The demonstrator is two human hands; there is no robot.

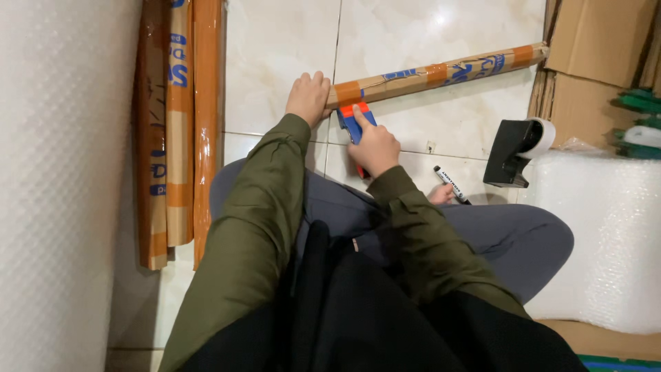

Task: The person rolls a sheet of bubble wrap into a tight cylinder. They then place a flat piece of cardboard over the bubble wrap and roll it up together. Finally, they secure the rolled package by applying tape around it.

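Lying across the tiled floor (275, 48), a long cardboard-wrapped roll (441, 72) banded with orange tape is steadied at its near end by the left hand (308, 98), whose fingers (317, 83) are curled down over that end. A blue and orange tape dispenser (356, 120) is gripped by the closed fingers of the right hand (374, 146) and is pressed against the roll just beside the left fingers. A black marker (452, 184) is seen on the floor right of the right fingers, and a black tape dispenser (516, 151) farther right. More wrapped rolls (179, 124) are laid well left of the left fingers, beside bubble wrap (62, 172).
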